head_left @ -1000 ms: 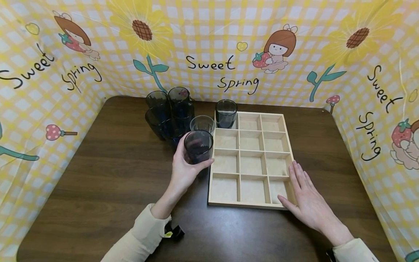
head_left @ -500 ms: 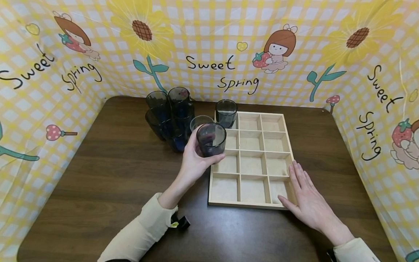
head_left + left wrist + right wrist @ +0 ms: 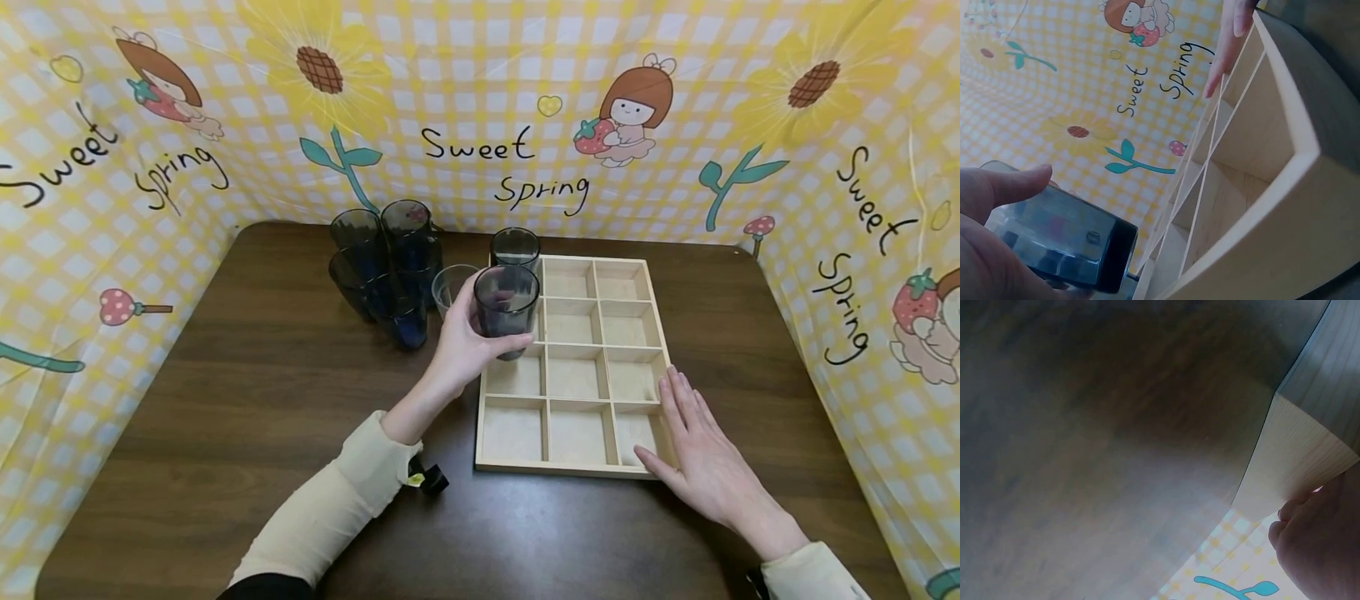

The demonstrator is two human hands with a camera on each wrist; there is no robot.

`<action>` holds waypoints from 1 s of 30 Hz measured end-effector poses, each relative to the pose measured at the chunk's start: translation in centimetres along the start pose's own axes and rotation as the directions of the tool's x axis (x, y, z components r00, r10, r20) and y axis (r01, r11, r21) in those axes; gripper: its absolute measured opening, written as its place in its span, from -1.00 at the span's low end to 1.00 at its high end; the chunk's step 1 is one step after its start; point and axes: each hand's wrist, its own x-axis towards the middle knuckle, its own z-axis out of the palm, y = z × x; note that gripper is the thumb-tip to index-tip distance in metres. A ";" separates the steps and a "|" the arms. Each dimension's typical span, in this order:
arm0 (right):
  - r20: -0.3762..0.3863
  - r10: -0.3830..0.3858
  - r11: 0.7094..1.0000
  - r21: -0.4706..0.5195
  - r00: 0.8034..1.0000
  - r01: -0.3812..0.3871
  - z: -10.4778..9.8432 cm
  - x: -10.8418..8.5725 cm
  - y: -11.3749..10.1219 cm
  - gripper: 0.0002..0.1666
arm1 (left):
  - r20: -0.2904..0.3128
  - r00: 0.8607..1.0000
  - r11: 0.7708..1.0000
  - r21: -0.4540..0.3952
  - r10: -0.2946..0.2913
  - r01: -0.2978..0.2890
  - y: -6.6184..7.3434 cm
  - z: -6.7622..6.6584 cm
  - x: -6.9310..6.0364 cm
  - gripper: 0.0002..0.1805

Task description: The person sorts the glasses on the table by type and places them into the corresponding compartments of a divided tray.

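My left hand (image 3: 467, 343) grips a dark grey see-through glass (image 3: 507, 302), thumb on the near side. In the head view the glass is upright over the left column of a wooden compartment tray (image 3: 576, 432). The left wrist view has the glass (image 3: 1060, 231) beside the tray wall (image 3: 1279, 250); whether its base is inside a compartment cannot be told. Another dark glass (image 3: 515, 242) stands in the tray's far left compartment, partly hidden. With fingers straight, my right hand (image 3: 708, 458) rests along the tray's right side.
Several dark blue-grey glasses (image 3: 405, 308) stand close together left of the tray. A clear glass (image 3: 450, 286) is partly behind my left hand. The brown table (image 3: 247, 400) is walled by a yellow checked cloth (image 3: 465, 75).
My left hand has carried the grey glass right and away from me, from beside the tray to over its left column. The right hand stays against the tray.
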 end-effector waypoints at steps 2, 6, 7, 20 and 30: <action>-0.001 -0.001 1.000 0.001 1.000 0.001 0.0 0.1 0.0 0.27 | 0.027 1.000 1.000 -0.002 0.003 -0.003 -0.2 0.1 0.5 0.03; 0.000 -0.001 1.000 -0.001 1.000 0.001 0.0 0.1 0.1 0.27 | 0.079 0.996 0.999 -0.004 0.034 -0.034 -0.7 0.4 1.5 0.04; 0.000 -0.001 1.000 0.000 1.000 0.001 0.0 0.1 0.1 0.27 | 0.087 0.995 0.999 -0.007 0.041 -0.041 -0.8 0.4 1.7 0.05; 0.009 0.017 1.000 0.005 1.000 -0.017 0.0 0.1 0.0 0.27 | 0.093 0.992 0.996 -0.044 0.087 -0.084 -2.6 1.6 4.2 0.07; 0.007 0.014 1.000 -0.006 1.000 -0.014 0.0 0.1 0.0 0.27 | 0.041 0.996 0.996 -0.049 0.083 -0.081 -3.3 1.6 4.7 0.06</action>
